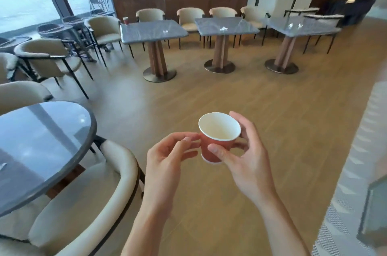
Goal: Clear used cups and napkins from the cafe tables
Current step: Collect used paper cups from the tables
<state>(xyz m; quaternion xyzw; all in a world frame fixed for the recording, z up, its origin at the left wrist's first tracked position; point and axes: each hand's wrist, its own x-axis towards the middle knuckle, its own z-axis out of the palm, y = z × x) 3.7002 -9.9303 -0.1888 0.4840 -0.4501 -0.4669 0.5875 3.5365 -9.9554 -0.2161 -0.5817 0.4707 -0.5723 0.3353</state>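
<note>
My right hand [247, 155] grips a red paper cup [217, 140] with a white inside, thumb in front and fingers behind. The cup looks empty and tilts toward me. My left hand [169, 157] hovers just left of the cup with loosely curled fingers, fingertips touching or almost touching its side. Another red cup [125, 20] stands on the far-left corner of the left square table [144, 33]. Crumpled white napkins lie on that table [165, 31], on the middle table [223, 29] and on the right table [294, 25].
A round dark table [52, 140] with a small white scrap [3, 166] at its left edge stands at my left, with a cream chair [100, 192] beside it. More cream chairs ring the tables. Wooden floor [230, 92] stretches ahead. A patterned pale surface [366, 151] runs along the right.
</note>
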